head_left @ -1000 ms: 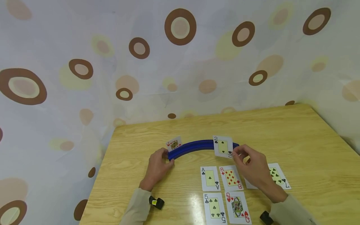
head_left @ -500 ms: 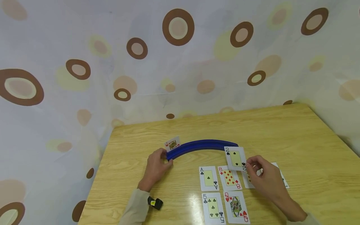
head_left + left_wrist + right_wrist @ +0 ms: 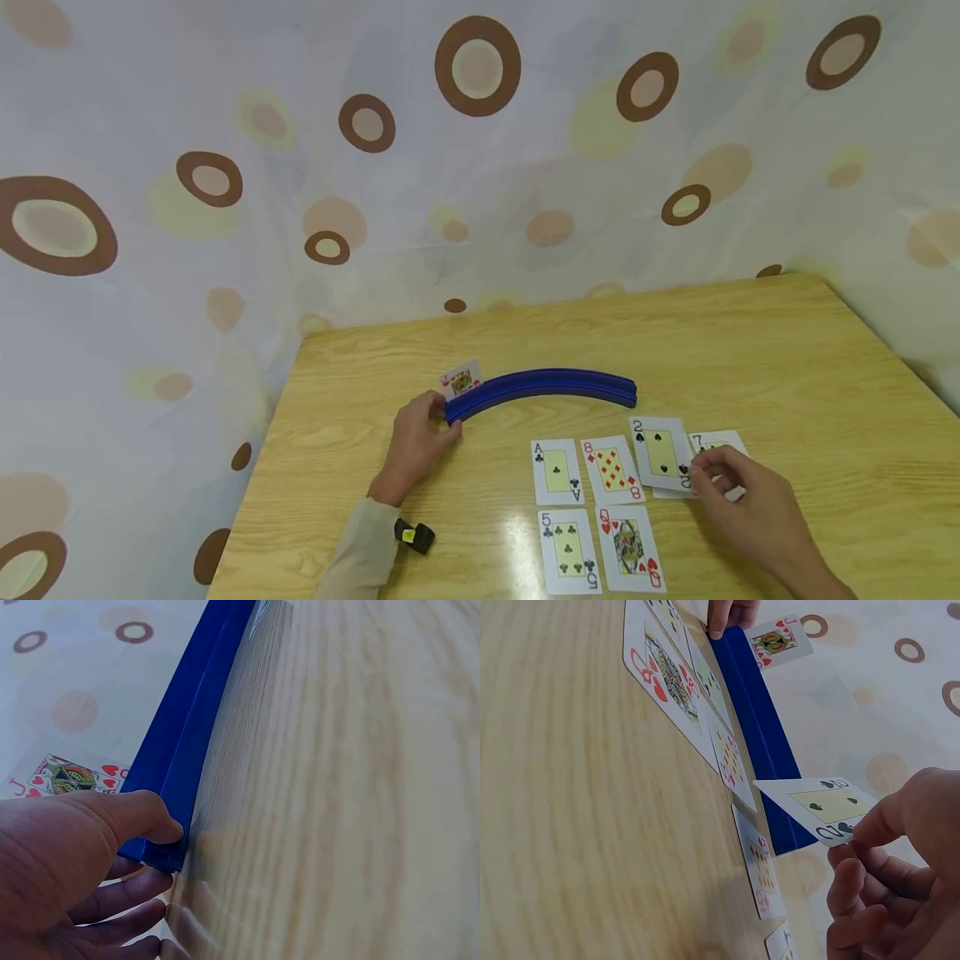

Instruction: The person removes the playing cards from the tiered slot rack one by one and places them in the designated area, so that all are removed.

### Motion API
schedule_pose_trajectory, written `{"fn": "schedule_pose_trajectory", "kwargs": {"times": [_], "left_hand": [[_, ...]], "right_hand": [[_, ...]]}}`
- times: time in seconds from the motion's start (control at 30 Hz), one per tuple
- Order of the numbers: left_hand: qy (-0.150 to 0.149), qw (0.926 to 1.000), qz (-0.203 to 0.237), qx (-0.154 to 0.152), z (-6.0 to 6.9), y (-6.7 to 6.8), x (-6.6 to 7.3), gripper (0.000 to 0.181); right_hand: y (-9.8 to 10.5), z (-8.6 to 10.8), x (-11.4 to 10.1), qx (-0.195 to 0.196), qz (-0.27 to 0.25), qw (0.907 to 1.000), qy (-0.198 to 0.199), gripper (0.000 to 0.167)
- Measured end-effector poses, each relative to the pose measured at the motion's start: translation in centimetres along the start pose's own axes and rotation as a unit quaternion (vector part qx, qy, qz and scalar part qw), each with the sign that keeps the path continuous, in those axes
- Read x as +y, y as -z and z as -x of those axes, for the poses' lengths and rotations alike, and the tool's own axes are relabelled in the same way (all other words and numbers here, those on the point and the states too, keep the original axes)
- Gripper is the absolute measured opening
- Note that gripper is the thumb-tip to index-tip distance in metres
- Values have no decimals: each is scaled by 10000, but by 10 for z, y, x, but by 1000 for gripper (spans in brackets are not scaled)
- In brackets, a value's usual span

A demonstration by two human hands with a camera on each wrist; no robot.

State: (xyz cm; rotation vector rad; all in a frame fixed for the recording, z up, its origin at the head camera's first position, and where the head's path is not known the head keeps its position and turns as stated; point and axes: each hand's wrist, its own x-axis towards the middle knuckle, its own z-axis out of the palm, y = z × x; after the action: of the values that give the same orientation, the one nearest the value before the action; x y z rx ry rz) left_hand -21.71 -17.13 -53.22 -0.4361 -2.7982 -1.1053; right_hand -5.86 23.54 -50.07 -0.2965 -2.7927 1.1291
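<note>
My left hand [image 3: 416, 442] grips the left end of a curved blue card holder [image 3: 540, 382], thumb on the near side. A jack of hearts [image 3: 460, 379] stands in the holder's slot close to that hand. Between thumb and forefinger, my right hand [image 3: 757, 512] pinches a two of spades [image 3: 658, 452] by its lower right corner. In the right wrist view the two of spades [image 3: 817, 806] is tilted and held off the table. From the head it covers most of a card with red pips [image 3: 761, 862]. The right hand partly hides a seven of clubs [image 3: 720, 437].
On the wooden table [image 3: 360, 375] lie an ace of clubs [image 3: 557, 471], an eight of diamonds [image 3: 612, 468], a five of clubs [image 3: 570, 550] and a queen of hearts [image 3: 630, 548], all face up. A patterned curtain [image 3: 480, 167] borders the table's back and sides.
My right hand has drawn the two of spades away from the holder's right end, toward me and to the right, over the table cards. The left hand stays on the holder.
</note>
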Motion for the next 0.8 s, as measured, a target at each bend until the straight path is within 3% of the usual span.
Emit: {"fn": "schedule_pose_trajectory", "kwargs": {"times": [0.5,0.8], "left_hand": [[41,9999,83,-70,1,0,-1,33],[65,9999,55,-61,2,0,-1,33]], "right_hand": [[4,14,14,-771,92,9920,-997,25],[5,23,28,-1172,320,9857,-1164,24]]}}
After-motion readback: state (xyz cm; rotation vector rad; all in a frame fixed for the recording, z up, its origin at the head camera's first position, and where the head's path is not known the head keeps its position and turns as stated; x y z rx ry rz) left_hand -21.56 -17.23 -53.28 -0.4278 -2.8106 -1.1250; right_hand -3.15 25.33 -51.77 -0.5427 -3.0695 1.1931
